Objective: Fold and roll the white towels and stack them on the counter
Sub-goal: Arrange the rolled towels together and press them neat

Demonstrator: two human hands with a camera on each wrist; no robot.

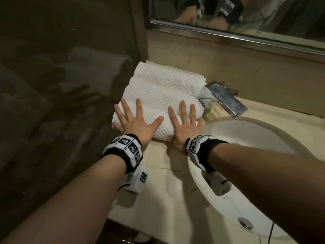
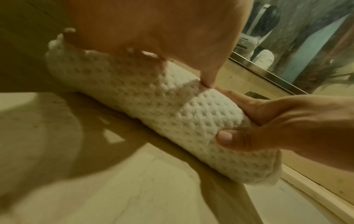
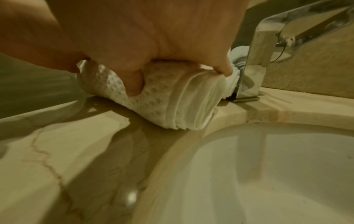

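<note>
Three rolled white waffle towels lie side by side in the counter's back left corner. On the nearest towel roll point(image 1: 158, 127) point(image 2: 162, 109) point(image 3: 172, 106) both hands rest palm down. My left hand point(image 1: 135, 120) point(image 2: 153, 30) lies flat on its left half with fingers spread. My right hand point(image 1: 184, 125) point(image 2: 287, 124) point(image 3: 134, 37) covers its right end, fingers straight over the top and thumb pressed into the front side. Behind it lie the middle roll point(image 1: 163, 99) and the far roll point(image 1: 158, 76).
The beige stone counter point(image 1: 167, 182) holds a white sink point(image 1: 255, 155) just right of the rolls. A chrome faucet point(image 1: 226, 101) stands close to the rolls' right ends. A mirror point(image 1: 246, 18) hangs above, and a dark glass wall point(image 1: 61, 85) bounds the left.
</note>
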